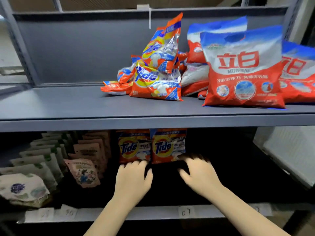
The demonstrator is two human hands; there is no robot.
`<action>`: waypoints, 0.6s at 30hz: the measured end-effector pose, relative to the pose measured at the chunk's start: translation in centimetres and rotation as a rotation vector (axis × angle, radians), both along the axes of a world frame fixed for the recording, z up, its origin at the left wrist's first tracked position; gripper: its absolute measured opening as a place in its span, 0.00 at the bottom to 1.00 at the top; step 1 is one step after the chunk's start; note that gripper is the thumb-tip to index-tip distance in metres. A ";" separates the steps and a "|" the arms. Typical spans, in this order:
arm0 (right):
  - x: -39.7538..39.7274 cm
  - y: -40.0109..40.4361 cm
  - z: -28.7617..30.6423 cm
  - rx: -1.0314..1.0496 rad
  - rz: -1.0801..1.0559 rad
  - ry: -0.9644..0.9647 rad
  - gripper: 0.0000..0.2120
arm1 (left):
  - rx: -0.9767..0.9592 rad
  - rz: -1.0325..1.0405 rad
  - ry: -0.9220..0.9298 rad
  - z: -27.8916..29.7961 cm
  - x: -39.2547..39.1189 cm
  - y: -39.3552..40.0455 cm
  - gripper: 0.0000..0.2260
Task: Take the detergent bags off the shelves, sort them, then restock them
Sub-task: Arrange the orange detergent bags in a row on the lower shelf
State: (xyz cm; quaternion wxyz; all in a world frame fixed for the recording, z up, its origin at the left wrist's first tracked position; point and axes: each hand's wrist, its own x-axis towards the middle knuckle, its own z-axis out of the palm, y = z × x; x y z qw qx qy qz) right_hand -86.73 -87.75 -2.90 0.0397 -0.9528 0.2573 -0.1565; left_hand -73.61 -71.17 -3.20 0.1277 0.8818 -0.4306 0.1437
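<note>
Two orange Tide bags stand upright side by side on the lower shelf, a left Tide bag (133,146) and a right Tide bag (167,145). My left hand (133,178) reaches in with its fingertips touching the bottom of the left bag. Just below the right bag, my right hand (199,174) has its fingers spread and touches that bag's lower edge. On the upper shelf (68,106) lies a loose pile of Tide bags (156,72), and to its right stand large red-and-blue detergent bags (242,72).
Pale green-and-white pouches (39,157) and pink pouches (88,159) fill the left of the lower shelf. Its front rail (136,213) carries paper labels. A shelf upright (20,45) stands at the left, and a white panel (289,154) at the right.
</note>
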 end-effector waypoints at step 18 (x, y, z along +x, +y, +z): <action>-2.0 3.2 15.9 -0.056 0.178 -0.525 0.11 | -0.481 -0.080 -0.227 16.3 1.5 1.8 0.23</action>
